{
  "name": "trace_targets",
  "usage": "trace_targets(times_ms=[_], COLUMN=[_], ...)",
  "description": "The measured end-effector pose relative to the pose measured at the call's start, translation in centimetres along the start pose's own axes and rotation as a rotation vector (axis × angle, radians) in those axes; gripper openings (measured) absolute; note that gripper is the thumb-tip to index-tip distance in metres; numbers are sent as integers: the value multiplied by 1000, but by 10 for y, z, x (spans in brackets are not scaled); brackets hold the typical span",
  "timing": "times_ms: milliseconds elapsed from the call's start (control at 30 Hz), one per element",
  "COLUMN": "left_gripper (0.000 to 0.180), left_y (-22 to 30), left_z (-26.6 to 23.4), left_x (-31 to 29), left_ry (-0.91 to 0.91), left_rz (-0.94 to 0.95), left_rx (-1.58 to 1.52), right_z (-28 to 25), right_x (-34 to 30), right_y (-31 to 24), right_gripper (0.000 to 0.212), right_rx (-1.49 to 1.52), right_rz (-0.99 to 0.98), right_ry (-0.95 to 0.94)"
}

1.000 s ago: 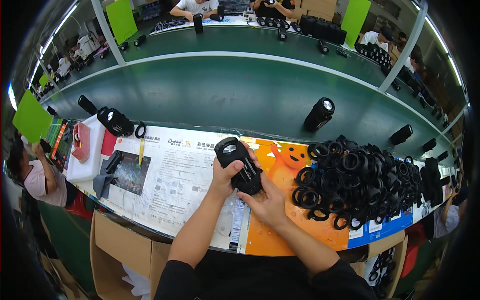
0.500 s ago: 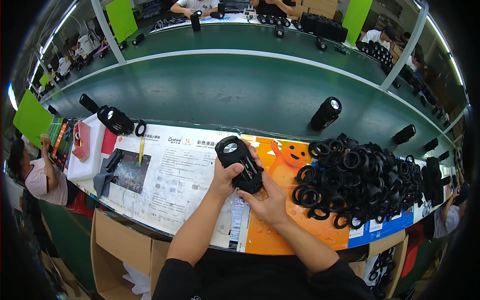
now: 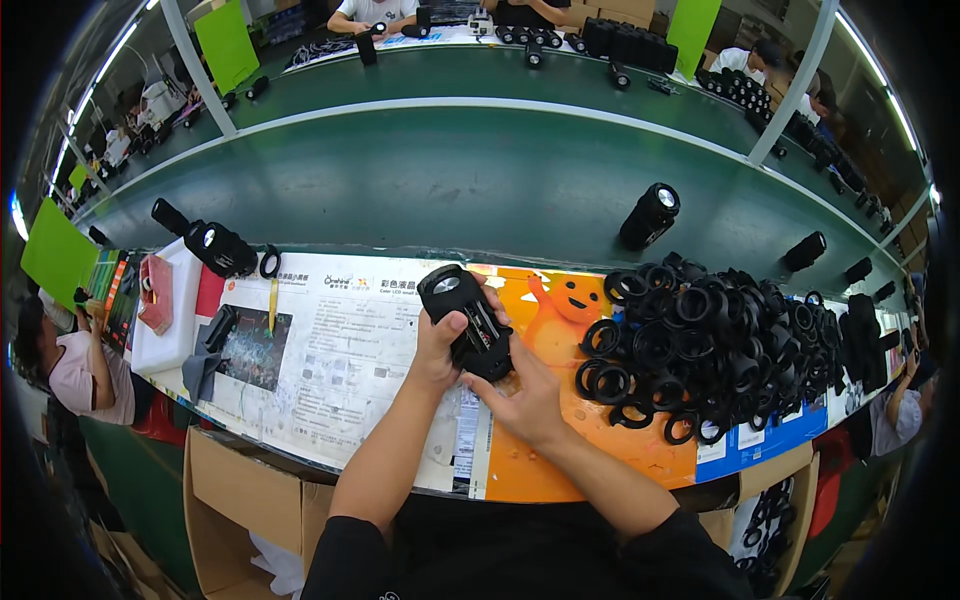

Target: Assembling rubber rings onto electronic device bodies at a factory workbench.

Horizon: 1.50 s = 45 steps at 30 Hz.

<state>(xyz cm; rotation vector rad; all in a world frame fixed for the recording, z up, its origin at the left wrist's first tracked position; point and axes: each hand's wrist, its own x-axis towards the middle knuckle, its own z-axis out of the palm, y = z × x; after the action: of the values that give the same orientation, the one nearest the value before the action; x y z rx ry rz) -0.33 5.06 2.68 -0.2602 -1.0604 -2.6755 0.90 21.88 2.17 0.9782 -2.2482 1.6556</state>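
Note:
Both my hands hold a black cylindrical portable speaker [image 3: 466,318] over the work table, tilted with its silver-centred round end up and to the left. My left hand [image 3: 437,345] wraps the speaker's left side, thumb lying across the body. From the right, my right hand [image 3: 530,395] grips the lower end, its fingers partly hidden behind the speaker. A slot or panel with small parts faces up along the body. Right of my hands lies a big heap of black plastic rings [image 3: 690,340].
Another speaker [image 3: 650,217] stands on the green conveyor [image 3: 430,190] beyond the table. At left are more speakers [image 3: 222,250], a single ring [image 3: 270,262], a yellow tool [image 3: 273,303] and a white foam block [image 3: 170,335]. Cardboard boxes [image 3: 245,490] stand below the edge. Co-workers sit around.
The speaker and both hands have shifted slightly left and up in view, along with the whole scene. My grip on the speaker looks much the same.

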Motion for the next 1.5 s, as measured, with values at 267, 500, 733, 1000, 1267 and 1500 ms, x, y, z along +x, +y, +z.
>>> trace_targets(times_ms=[267,500,733,1000,1267,1500], left_gripper=[59,58,64,74,63,72], left_y=[1,1,8,16,15,14], left_z=[-11,-24,-8,-17,-14,-6], left_x=[6,5,6,4,0,-5], left_ry=[40,47,-15,6,35,-8], left_rz=[-43,-68,-129,-200,-201,-149], left_rx=[-24,87,140,48,230,539], right_z=[1,-79,-157,-148,-92,-84], right_x=[3,60,126,139,101,99], right_y=[-2,18,56,53,32,28], right_gripper=[75,16,40,44,22,20], right_rx=[-54,-449,-1241,-1328,-506,-510], right_rz=[74,-220,114,296,46,-30], right_ry=[-62,-16,-128,-379,-655,-551])
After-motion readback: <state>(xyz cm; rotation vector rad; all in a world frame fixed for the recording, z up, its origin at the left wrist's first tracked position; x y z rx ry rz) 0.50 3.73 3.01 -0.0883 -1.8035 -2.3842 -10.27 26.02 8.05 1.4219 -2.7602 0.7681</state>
